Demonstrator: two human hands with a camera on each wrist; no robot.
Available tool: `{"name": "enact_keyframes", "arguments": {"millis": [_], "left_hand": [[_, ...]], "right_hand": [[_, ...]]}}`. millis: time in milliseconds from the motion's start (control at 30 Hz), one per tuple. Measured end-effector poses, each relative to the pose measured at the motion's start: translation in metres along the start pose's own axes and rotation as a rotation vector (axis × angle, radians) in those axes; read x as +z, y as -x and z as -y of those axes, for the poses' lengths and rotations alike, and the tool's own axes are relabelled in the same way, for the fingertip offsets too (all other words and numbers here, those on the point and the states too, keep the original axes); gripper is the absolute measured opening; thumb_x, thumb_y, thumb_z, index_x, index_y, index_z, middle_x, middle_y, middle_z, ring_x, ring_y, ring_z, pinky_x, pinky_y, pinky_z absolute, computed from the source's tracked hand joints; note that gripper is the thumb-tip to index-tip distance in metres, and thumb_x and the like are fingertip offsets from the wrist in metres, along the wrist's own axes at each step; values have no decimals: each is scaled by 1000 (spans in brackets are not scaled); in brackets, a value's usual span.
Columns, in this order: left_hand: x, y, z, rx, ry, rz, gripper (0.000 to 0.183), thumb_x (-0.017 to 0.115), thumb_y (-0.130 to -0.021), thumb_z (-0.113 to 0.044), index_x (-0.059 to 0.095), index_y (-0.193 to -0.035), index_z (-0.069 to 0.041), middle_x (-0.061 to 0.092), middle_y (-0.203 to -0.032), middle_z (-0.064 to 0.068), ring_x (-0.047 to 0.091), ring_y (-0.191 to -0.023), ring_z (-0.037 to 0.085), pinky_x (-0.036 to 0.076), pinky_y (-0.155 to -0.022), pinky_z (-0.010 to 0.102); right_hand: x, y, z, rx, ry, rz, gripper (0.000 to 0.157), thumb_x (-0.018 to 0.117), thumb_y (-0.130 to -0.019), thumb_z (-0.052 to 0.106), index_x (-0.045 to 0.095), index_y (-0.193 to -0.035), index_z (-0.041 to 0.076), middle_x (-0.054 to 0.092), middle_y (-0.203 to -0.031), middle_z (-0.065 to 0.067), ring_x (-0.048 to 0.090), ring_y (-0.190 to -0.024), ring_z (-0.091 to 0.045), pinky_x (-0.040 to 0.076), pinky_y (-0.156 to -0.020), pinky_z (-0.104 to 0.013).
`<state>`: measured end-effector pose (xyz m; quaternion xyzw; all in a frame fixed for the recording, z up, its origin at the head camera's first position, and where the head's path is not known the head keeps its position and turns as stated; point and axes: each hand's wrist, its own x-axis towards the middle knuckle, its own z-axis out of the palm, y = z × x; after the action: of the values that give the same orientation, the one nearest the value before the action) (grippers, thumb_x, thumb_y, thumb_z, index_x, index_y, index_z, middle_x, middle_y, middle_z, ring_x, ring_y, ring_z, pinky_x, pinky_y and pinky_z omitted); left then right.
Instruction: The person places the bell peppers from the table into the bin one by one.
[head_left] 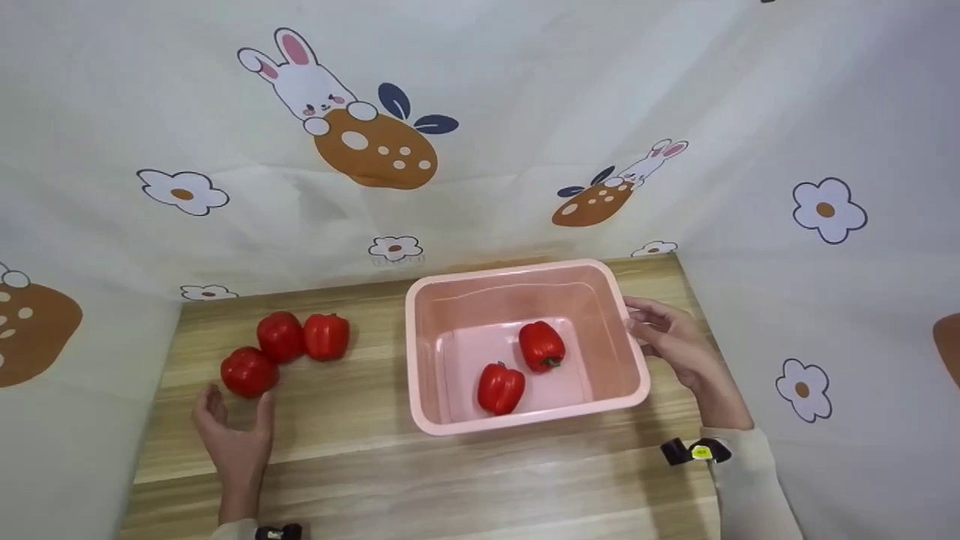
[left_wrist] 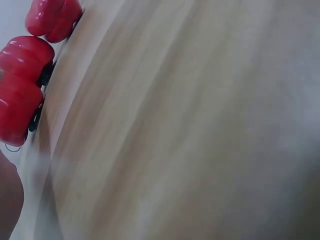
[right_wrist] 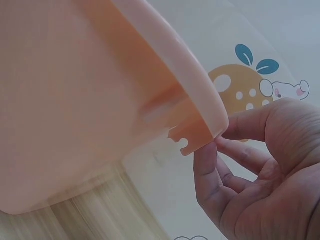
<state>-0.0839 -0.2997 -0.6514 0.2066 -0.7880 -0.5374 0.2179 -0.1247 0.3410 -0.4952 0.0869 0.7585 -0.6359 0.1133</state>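
Tabletop (head_left: 360, 480) of pale, streaky wood, seen from above, carries a rectangular pink plastic basin (head_left: 510, 300) right of centre and three glossy, blocky red bell peppers in a short row on the left. I can tell these apart as the front-left pepper (head_left: 250, 371), the middle pepper (head_left: 281, 337) and the right-end pepper (head_left: 326, 337), lying close together. Two more red peppers rest apart on the basin floor: the farther basin pepper (head_left: 541, 346), its green stem turned toward me, and the nearer basin pepper (head_left: 501, 388). My left hand (head_left: 235, 444) reaches to the front-left pepper, thumb and fingers spread wide on its near side, gripping nothing; whether a fingertip touches its skin I cannot tell. The fingers of my right hand (head_left: 679, 341) pinch the rim at the basin's right side, as my right wrist view confirms. A white cloth (head_left: 510, 75) printed with rabbits and flowers stands behind. I judge the step in hand to be picking up the front-left pepper while steadying the basin. The next move seems to call for sliding my left fingers farther round it, closing them firmly, and lifting it clear of its neighbour toward the basin.
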Motion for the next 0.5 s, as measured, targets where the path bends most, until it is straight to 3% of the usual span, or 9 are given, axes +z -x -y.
{"name": "enact_keyframes", "arguments": {"millis": [200, 500], "left_hand": [[-1, -8, 4, -27, -5, -10, 91, 78, -93, -18, 22, -164, -12, 31, -169, 13, 28, -162, 30, 21, -136, 39], [12, -16, 4, -33, 18, 21, 93, 81, -92, -19, 23, -165, -14, 32, -169, 12, 30, -160, 32, 22, -135, 48]], "right_hand": [[4, -1, -1, 6, -16, 22, 54, 65, -104, 11, 49, -154, -4, 71, -113, 0, 72, -96, -8, 66, -79, -29], [-1, 2, -1, -4, -23, 15, 53, 63, -104, 8, 48, -154, -6, 72, -111, 2, 74, -92, -9, 66, -78, -28]]}}
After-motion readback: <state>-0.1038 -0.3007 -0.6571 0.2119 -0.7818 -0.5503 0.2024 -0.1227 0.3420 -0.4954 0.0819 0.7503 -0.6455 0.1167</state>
